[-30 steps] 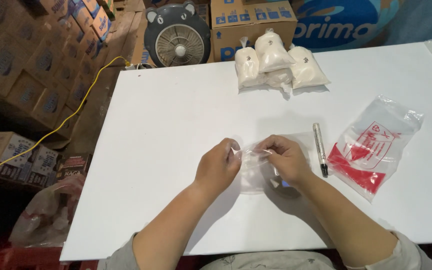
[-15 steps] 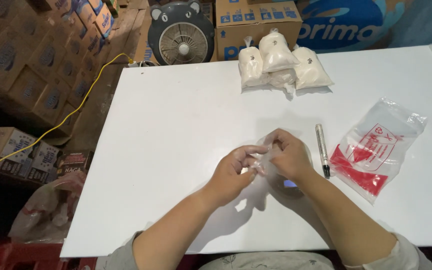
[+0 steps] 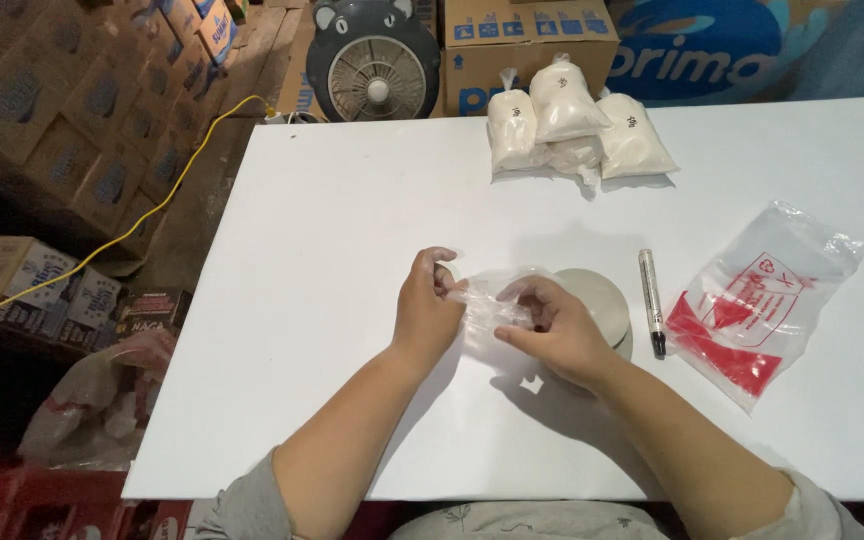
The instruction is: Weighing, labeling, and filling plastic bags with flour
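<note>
Clear plastic bag (image 3: 482,305), small and empty-looking, is stretched between a person's two bare hands at the near middle of a white table (image 3: 332,200). The left hand (image 3: 426,310) pinches one end of the film between thumb and curled fingers; the right hand (image 3: 550,325) has its fingertips closed on the other end, so both hands are clamped on the bag rather than lying flat. The bag spans the short gap between them, just above the tabletop, apparently pulled taut so that its mouth or edge can be worked.

Partly hidden under the right hand lies a pale round disc-shaped object (image 3: 597,300), possibly a small scale or lid; what it is cannot be told for certain. Just beside it, to the right, a marker pen (image 3: 651,300) lies with its dark tip toward the person, within easy reach of the right hand. Farther right a flat plastic packet with red printing (image 3: 752,310) rests apart from the pen.

At the far edge of the table, well apart from the hands, several tied bags of white powder (image 3: 572,125) stand clustered together. Behind them, off the table, are a round dark fan (image 3: 372,60) and cardboard boxes (image 3: 527,35); more cartons (image 3: 82,110) are stacked at left, crossed by a yellow cable (image 3: 152,215).
</note>
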